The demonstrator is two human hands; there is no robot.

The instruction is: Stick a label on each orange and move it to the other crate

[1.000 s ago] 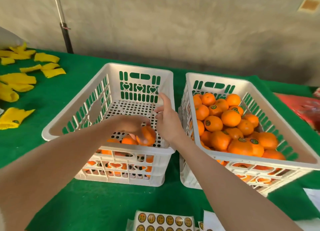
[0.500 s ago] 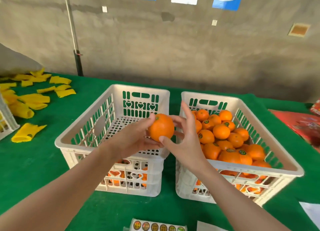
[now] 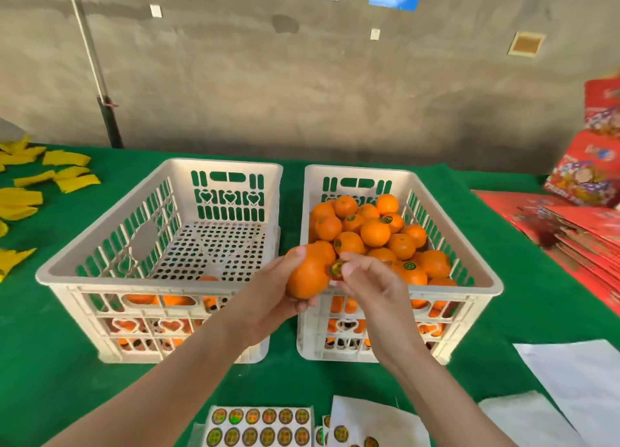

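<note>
Orange and glossy, the held orange is sitting at the centre of the frame, lifted just above the near rim of the fuller crate at centre right. The left hand is cupping it from below and behind, fingers curled round it. The right hand is pinching a round, shiny label between thumb and fingertip and bringing it against the peel on the side facing that hand; whether it is stuck down yet I can't tell. I'm judging the fruit to be light, round and a little slick, firm enough for a full-palm hold but liable to bruise if dropped, so cradling it across its widest part is looking right. The label is likely flimsy and tacky, best taken by its edge. Two white slatted crates are standing side by side on the green cloth. The fuller one is showing roughly twenty oranges on top, several wearing labels, with more beneath. The emptier crate at centre left is holding only a few along its near wall, too hidden to number. At the bottom edge a sticker sheet is showing twelve labels in two rows of six.
</note>
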